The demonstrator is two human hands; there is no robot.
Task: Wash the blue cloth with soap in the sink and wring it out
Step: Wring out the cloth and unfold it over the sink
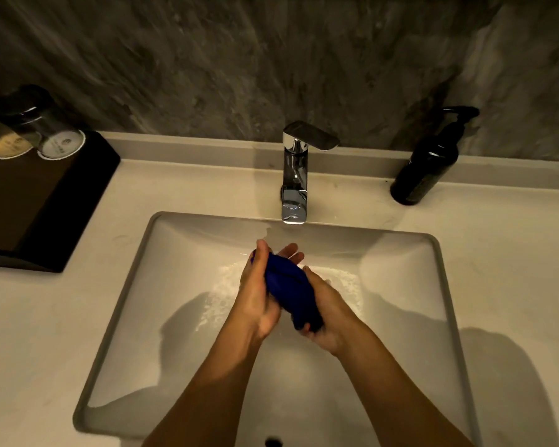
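A dark blue cloth (289, 287), bunched into a wet roll, is pressed between both my hands over the white sink (400, 269). My left hand (257, 295) wraps its far end, fingers stretched toward the tap. My right hand (328, 312) grips the near end from the right. White soap foam (221, 285) floats on the basin floor under the hands. A black soap pump bottle (428, 161) stands on the counter at the back right.
A chrome tap (296, 175) stands behind the basin, with no water stream visible. At the left, a black tray (62, 195) carries two upturned glasses (42, 127). The overflow hole (273, 442) sits at the sink's near edge. A grey stone wall rises behind the counter.
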